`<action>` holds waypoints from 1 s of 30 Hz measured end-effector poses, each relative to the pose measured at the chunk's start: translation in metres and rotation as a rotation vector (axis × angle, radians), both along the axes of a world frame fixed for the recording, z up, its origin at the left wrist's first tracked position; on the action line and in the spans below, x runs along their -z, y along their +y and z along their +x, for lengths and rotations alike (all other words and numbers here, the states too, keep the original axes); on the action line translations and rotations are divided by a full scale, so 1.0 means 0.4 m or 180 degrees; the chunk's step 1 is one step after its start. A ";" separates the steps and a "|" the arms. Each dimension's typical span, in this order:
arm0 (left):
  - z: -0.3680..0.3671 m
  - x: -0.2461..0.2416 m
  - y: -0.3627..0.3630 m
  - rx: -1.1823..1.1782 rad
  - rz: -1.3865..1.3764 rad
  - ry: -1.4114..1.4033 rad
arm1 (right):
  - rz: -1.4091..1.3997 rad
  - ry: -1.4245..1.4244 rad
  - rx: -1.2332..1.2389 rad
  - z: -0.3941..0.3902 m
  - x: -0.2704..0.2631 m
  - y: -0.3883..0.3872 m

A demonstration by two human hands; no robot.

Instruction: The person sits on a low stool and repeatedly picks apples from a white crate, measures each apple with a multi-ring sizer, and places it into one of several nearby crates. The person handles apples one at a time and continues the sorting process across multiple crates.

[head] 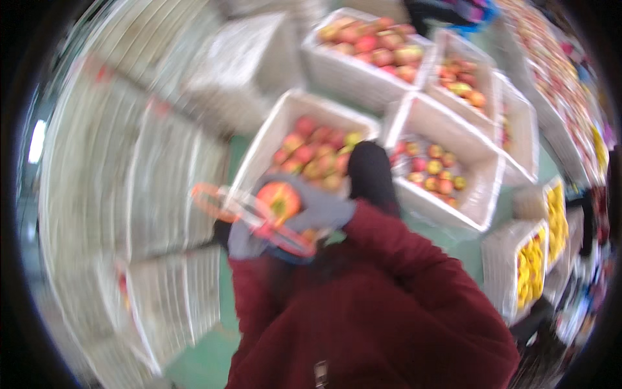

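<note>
Both my hands wear grey gloves and are close together above a crate. My right hand (325, 206) is closed around a red-and-yellow apple (281, 200). Just beside it, my left hand (245, 242) grips a set of coloured plastic loops (250, 214), apparently fruit-sizing rings, though blur hides the detail. An orange loop sticks out to the left, while red and blue loops lie below the apple, near my right hand. Beneath my hands, a white crate (260, 133) holds many apples (316, 150). My dark-clad knee (371, 170) overlaps its right side.
Stacked whitish crates (170, 194) line the left side. More apple crates stand ahead, including a full one (359, 80) and a partly filled one (478, 194). Crates with yellow contents (515, 272) are at right, below a long bank of fruit (554, 63). A person's dark clothing (427, 17) shows at top.
</note>
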State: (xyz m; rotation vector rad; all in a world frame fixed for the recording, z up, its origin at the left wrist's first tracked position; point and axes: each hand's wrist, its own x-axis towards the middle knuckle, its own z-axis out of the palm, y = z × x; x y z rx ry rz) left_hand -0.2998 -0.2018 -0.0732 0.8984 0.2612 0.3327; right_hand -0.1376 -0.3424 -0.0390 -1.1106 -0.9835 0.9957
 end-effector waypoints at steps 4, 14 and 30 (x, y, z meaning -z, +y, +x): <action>0.105 0.027 -0.040 0.0158 -0.0147 0.0526 | -0.0010 -0.0722 0.0797 0.071 0.035 -0.100; 0.273 0.037 -0.085 0.0788 0.0321 0.1210 | -0.0660 0.1368 0.3471 0.576 0.236 -0.625; 0.269 0.032 0.006 -0.0550 0.0292 0.2376 | -0.5436 -0.0724 0.5632 1.073 0.512 -1.349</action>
